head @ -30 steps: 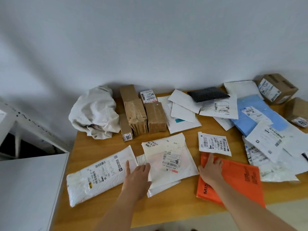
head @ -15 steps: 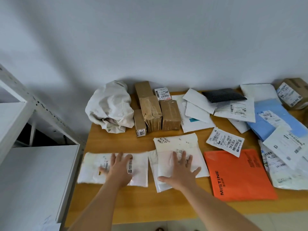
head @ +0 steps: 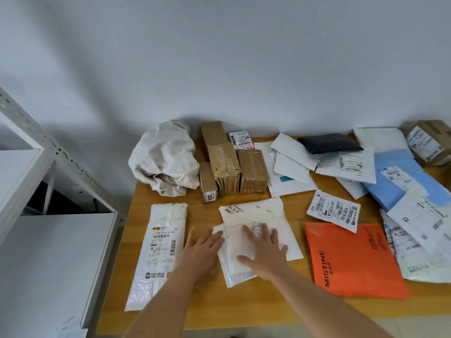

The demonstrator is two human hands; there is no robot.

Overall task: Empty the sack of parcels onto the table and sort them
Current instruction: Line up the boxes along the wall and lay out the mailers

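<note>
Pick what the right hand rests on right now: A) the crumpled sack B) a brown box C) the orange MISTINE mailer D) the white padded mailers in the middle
D: the right hand lies flat, fingers spread, on the white padded mailers, with the orange MISTINE mailer lying apart to its right.

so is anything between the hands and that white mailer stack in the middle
Nothing visible. The right hand lies flat on the white mailer stack, and the left hand rests at its left edge. The long white mailer lies apart to the left, the orange mailer to the right.
</note>
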